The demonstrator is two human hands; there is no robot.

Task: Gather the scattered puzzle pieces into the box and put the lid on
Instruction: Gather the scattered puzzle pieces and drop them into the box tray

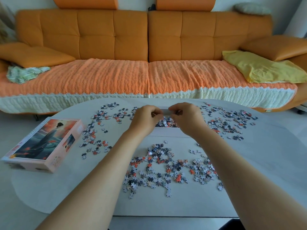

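A white open box (166, 132) stands at the middle of the pale table, with puzzle pieces (166, 123) lying inside it. Both of my hands hover over the box. My left hand (145, 117) and my right hand (186, 117) have their fingers curled and pinched together, each on what looks like a few small pieces. More loose pieces lie scattered in front of the box (166, 170), to its left (96, 138) and to its right (229, 123). The lid (44, 145), printed with a figure in a dark robe, rests picture side up at the table's left edge.
The table (66, 188) is rounded, and bare at its near left. Behind it runs an orange sofa (147, 39) with a knitted cover, a yellow cloth (262, 68) at its right and a green patterned cloth (25, 73) at its left.
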